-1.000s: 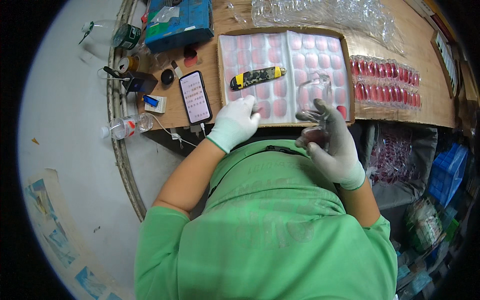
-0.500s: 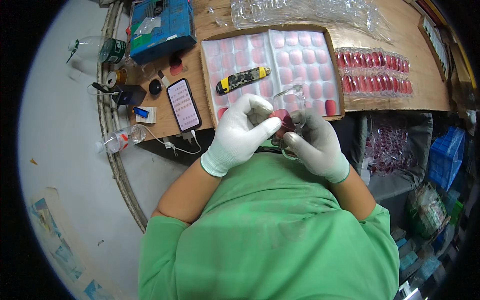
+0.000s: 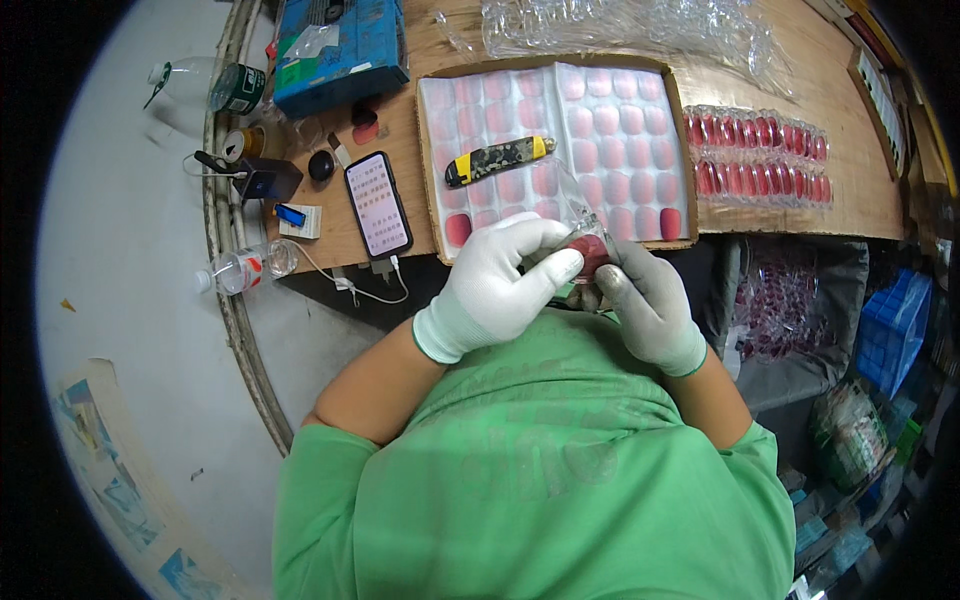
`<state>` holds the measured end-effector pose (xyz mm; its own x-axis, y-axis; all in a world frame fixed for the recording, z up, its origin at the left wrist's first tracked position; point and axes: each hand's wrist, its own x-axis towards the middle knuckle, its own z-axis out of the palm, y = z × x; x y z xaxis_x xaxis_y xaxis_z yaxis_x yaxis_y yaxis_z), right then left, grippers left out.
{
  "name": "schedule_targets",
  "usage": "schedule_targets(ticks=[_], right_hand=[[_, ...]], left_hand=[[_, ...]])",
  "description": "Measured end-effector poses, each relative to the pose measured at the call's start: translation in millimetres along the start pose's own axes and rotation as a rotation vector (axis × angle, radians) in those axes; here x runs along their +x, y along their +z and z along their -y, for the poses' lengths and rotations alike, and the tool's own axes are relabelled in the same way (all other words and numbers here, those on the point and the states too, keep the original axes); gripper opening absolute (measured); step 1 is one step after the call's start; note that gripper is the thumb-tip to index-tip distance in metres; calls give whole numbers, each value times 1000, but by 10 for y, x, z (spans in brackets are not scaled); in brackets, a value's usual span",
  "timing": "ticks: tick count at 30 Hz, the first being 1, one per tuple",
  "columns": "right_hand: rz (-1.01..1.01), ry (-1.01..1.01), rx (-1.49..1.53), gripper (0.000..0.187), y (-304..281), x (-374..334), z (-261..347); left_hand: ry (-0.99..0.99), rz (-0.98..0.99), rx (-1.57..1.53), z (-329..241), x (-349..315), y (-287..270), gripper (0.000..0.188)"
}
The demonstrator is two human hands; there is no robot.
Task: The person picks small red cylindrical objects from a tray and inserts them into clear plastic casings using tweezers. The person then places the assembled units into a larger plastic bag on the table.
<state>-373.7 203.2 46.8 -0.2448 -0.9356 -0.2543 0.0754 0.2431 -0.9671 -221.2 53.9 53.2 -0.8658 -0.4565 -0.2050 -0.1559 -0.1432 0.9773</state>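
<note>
In front of my chest, my white-gloved left hand [image 3: 505, 280] pinches a dark red tinted lens [image 3: 592, 254] between thumb and fingers. My right hand [image 3: 652, 305], gloved too with greyish fingertips, is closed on a clear plastic glasses frame [image 3: 577, 200] at the same spot. A see-through arm of the frame points up toward the box. The lens lies against the frame; whether it sits inside the rim I cannot tell, as fingers cover the edges. Just beyond is a shallow cardboard box [image 3: 684, 150] with rows of red lenses under white film, and a yellow-and-camouflage utility knife [image 3: 500, 160] on top.
Red-lensed glasses [image 3: 760, 182] stand in two rows on the right. Clear frames [image 3: 630, 25] pile up at the back. Left of the box are a phone [image 3: 378, 205] on a cable, a blue case [image 3: 340, 60] and bottles [image 3: 240, 270]. A grey bin [image 3: 790, 365] sits at lower right.
Both hands have come slightly lower and closer together around the lens. The frame has turned, so less of it shows. The surroundings have shifted a little in the picture.
</note>
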Motion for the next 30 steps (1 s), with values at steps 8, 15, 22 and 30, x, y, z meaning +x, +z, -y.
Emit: schedule_targets(ticks=[8, 15, 22, 30], right_hand=[[11, -111, -53, 22, -77, -19, 104], [-55, -147, -47, 22, -1, 0, 217], [-183, -280, -390, 16, -2, -51, 295], [-128, -307, -451, 17, -441, 43, 44]], left_hand=[[268, -32, 345, -175, -79, 19, 10], [276, -53, 363, -217, -61, -8, 13], [480, -135, 632, -217, -28, 133, 23], [157, -21, 391, 88, 313, 283, 20]])
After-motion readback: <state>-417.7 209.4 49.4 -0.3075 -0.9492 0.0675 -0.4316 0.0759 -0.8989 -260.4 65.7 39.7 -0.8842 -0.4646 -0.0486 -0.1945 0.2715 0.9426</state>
